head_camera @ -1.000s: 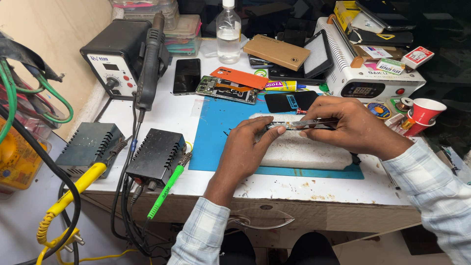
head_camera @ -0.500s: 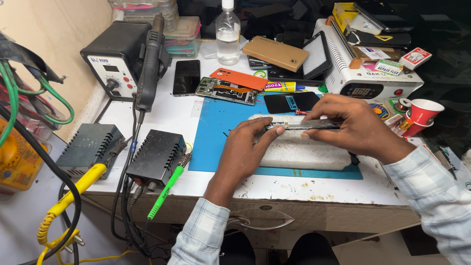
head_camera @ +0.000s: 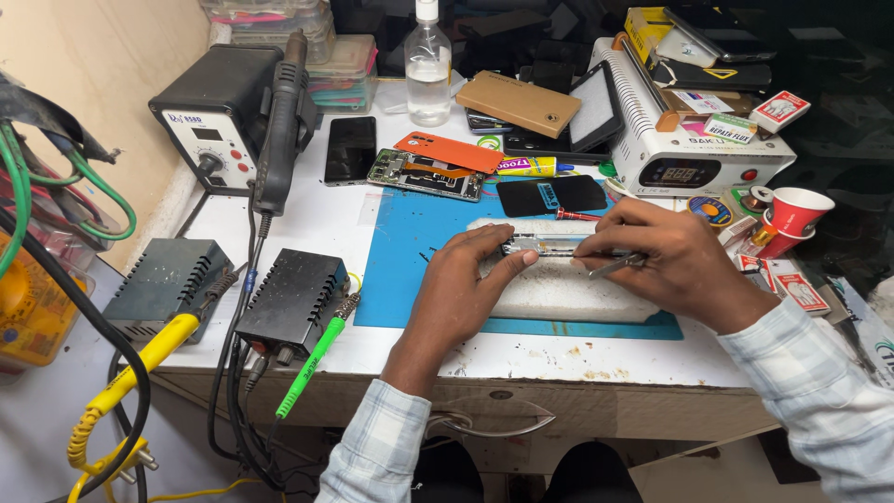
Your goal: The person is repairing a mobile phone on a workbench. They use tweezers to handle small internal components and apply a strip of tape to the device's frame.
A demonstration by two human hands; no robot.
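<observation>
Bright, even overhead light; sharp, dim background.

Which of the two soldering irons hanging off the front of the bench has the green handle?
The green soldering iron, plugged into the black station nearer the left hand. The other one, further left, has a yellow handle.

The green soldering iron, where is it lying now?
In the head view the green soldering iron lies at the table's front-left edge, its tip by a black box, left of the left hand.
</observation>
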